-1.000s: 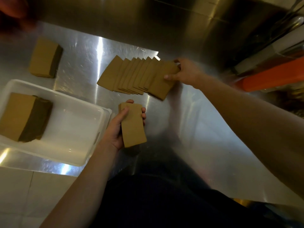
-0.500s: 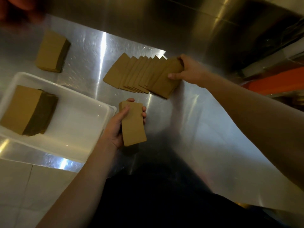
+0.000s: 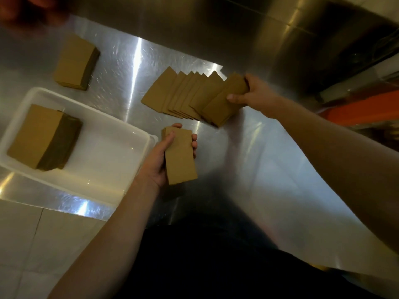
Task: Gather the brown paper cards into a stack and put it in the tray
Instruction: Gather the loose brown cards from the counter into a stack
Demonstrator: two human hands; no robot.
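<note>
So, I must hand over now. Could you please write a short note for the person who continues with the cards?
Left hand: grips a small stack beside the tray.
Right hand: grips the right end of the fanned row on the table.
Done: one thick stack lies in the tray.
Left: gather the fanned row, join it with the small stack, put it in the tray. A far stack lies on the table beyond the tray.

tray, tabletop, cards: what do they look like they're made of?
Tray: looks like white plastic, smooth and slightly glossy, with rounded corners and soft highlights.
Tabletop: probably stainless steel with a brushed finish, going by the bright streak reflections and fine swirl scratches.
Fanned cards: brown kraft-type paper or thin card, matte, with no glare and thin edges. The stack in the left hand looks the same.
</note>
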